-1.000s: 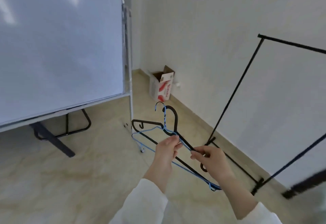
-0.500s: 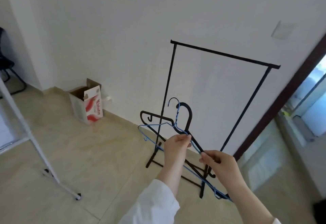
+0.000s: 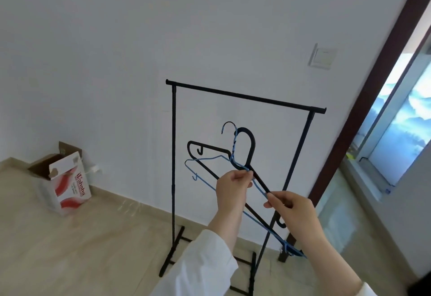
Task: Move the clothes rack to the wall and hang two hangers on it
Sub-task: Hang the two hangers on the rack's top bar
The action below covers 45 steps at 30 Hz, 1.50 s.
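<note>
A black metal clothes rack [image 3: 245, 96] stands against the white wall, its top bar bare. In front of it I hold two hangers together: a thick black hanger [image 3: 250, 146] and a thin blue wire hanger [image 3: 234, 143], hooks pointing up. My left hand [image 3: 233, 188] pinches both at the neck below the hooks. My right hand [image 3: 291, 209] grips their right arms lower down. The hangers are below the top bar and do not touch it.
An open cardboard box [image 3: 67, 179] with red print sits on the floor by the wall at the left. A dark door frame [image 3: 373, 81] and a window are at the right. A light switch [image 3: 323, 56] is on the wall above the rack.
My view has swung right, away from the whiteboard, and the rack now sits centred in front of me. Both hands keep the same hold on the two hangers.
</note>
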Available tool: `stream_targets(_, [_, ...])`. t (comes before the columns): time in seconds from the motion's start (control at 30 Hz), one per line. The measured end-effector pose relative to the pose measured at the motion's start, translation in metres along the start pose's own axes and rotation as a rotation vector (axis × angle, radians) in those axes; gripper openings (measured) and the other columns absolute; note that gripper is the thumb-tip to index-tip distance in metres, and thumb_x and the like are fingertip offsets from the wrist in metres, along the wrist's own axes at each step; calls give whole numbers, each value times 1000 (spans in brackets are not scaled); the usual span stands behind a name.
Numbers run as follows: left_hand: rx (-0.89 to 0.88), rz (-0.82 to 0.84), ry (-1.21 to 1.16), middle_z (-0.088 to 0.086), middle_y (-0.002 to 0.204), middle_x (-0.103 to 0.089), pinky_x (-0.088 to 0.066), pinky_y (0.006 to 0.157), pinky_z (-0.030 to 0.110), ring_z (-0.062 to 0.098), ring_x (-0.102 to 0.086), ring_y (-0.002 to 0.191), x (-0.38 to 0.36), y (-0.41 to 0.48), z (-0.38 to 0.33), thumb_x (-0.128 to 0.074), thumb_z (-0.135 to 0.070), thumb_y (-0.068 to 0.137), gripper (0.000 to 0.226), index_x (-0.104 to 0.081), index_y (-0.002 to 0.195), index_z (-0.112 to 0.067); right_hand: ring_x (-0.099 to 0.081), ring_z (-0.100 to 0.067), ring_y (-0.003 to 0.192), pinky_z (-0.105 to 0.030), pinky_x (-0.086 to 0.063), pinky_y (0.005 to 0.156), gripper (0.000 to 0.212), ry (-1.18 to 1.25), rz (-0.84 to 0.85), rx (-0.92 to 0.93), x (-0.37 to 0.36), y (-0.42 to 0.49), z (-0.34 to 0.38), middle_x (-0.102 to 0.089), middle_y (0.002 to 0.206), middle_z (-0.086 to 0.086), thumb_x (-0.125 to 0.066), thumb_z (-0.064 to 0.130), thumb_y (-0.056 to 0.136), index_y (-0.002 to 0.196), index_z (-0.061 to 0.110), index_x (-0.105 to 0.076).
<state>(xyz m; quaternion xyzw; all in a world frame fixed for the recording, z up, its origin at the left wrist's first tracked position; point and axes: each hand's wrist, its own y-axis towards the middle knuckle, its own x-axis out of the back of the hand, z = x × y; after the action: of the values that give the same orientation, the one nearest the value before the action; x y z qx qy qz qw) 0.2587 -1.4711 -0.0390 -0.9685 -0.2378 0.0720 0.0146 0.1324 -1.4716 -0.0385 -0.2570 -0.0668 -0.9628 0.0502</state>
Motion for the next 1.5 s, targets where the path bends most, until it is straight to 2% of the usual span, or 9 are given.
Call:
stream_targets(0.2, [-70,28,55,-8,72,-66,-40,64,16,5,-63,73,-43,70,-25,-60,-25,81,17,-64,65,-24,-45,-7,52,-16,-36,50,17,28,-75,8,15,78,5,-68,71,12,-54,24,87,94,16,-68])
stream_targets(0.5, [-113,126,39,-14,72,-63,-41,65,18,3,-61,75,-77,194,-47,-60,-27,82,13,-66,71,-22,-46,-2,41,-11,-35,44,14,-2,-193,0,8,200,17,-68,70,14,-55,26,87,92,19,-67])
stream_targets(0.63, [-106,171,25,-13,73,-65,-38,63,15,3,-61,75,-86,240,-51,-60,-27,82,15,-69,75,-18,-49,-15,56,-19,-38,50,18,-23,-221,-15,3,243,23,-69,70,13,-55,26,87,93,15,-69])
stream_targets(0.77, [-69,175,30,-13,73,-64,-38,64,15,3,-60,75,-95,271,-47,-59,-27,83,18,-71,81,-14,-61,-35,76,-17,-41,52,16,-22,-219,-47,-5,271,20,-69,69,14,-55,26,87,90,16,-68])
stream_targets(0.93, [-37,180,38,-15,72,-63,-38,63,15,4,-61,75,-100,296,-43,-59,-25,83,16,-68,71,-19,-60,-22,76,-20,-42,57,22,-19,-190,-85,-11,295,17,-67,68,15,-54,26,87,96,12,-68])
stream_targets(1.13, [6,170,47,-12,73,-63,-40,66,20,9,-62,79,-105,310,-35,-60,-23,83,16,-66,69,-21,-63,-33,97,-21,-45,60,10,14,-161,-126,-18,311,10,-66,66,14,-55,26,87,79,26,-60])
stream_targets(1.2, [27,169,52,-12,72,-62,-39,65,20,9,-61,79,-107,315,-32,-60,-22,83,14,-66,71,-19,-63,-35,96,-31,-51,69,13,2,-153,-133,-20,314,7,-66,65,15,-55,26,87,75,29,-58])
stream_targets(1.33, [61,169,64,-5,79,-65,-36,58,15,11,-61,81,-108,316,-24,-59,-21,83,13,-67,74,-17,-61,-12,84,-16,-39,65,12,27,-143,-147,-22,318,-5,-66,63,15,-55,25,87,76,27,-59])
stream_targets(1.5, [87,180,70,-6,78,-66,-33,57,13,12,-62,79,-105,315,-15,-59,-21,84,12,-68,79,-14,-53,-5,63,-24,-40,64,9,30,-154,-170,-26,318,-17,-66,57,16,-56,25,86,77,28,-57])
